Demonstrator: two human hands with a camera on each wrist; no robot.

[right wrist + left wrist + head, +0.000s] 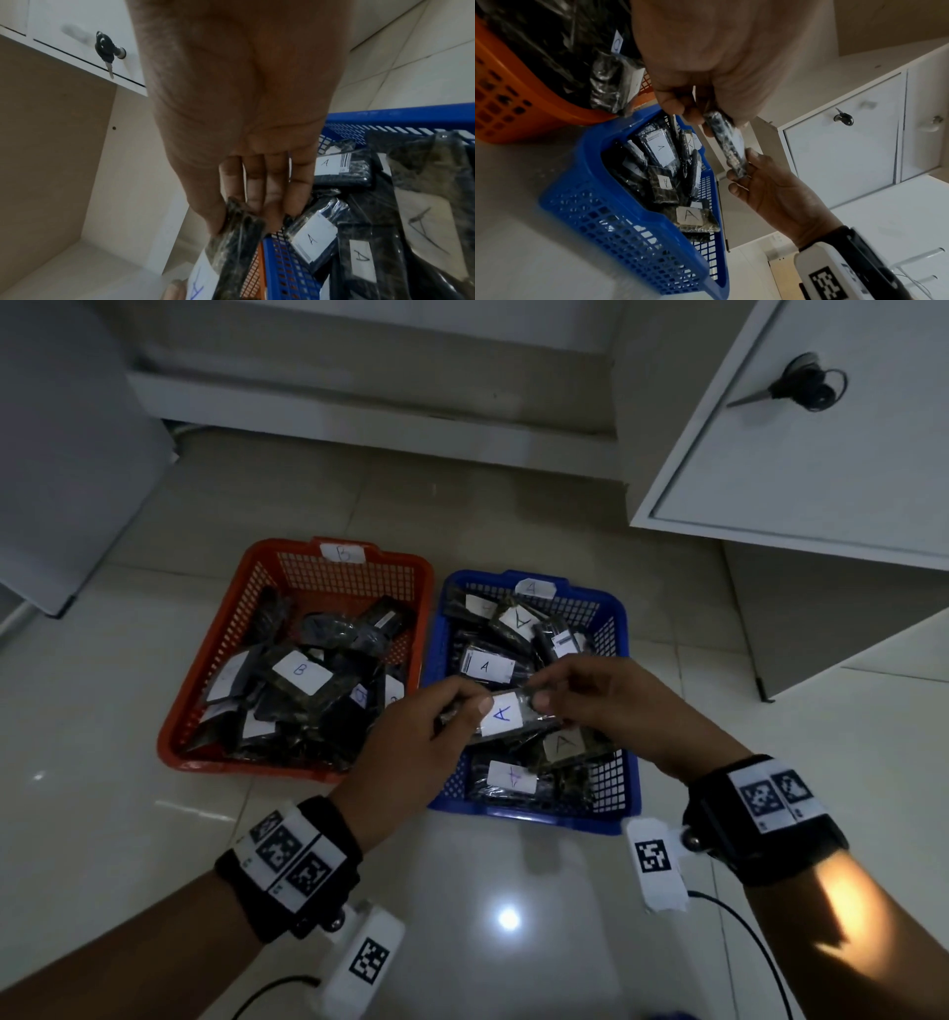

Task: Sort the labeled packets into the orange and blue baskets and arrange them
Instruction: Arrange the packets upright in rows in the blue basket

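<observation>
Both hands hold one dark packet (506,713) with a white "A" label above the near left part of the blue basket (624,670). My left hand (464,711) pinches its left end, thumb on top. The right end sits pinched in my right hand (544,695). The left wrist view shows the packet (727,146) edge-on between the left hand (698,117) and right hand (746,168). In the right wrist view, the right hand (246,213) grips the packet (236,253). The blue basket holds several "A" packets. The orange basket (205,670), tagged B, holds several "B" packets.
The baskets stand side by side on a glossy tiled floor (488,505). A white cabinet (821,480) with a key in its lock (806,387) stands at the right. A white panel (61,480) leans at the far left. Cables trail from both wrist cameras.
</observation>
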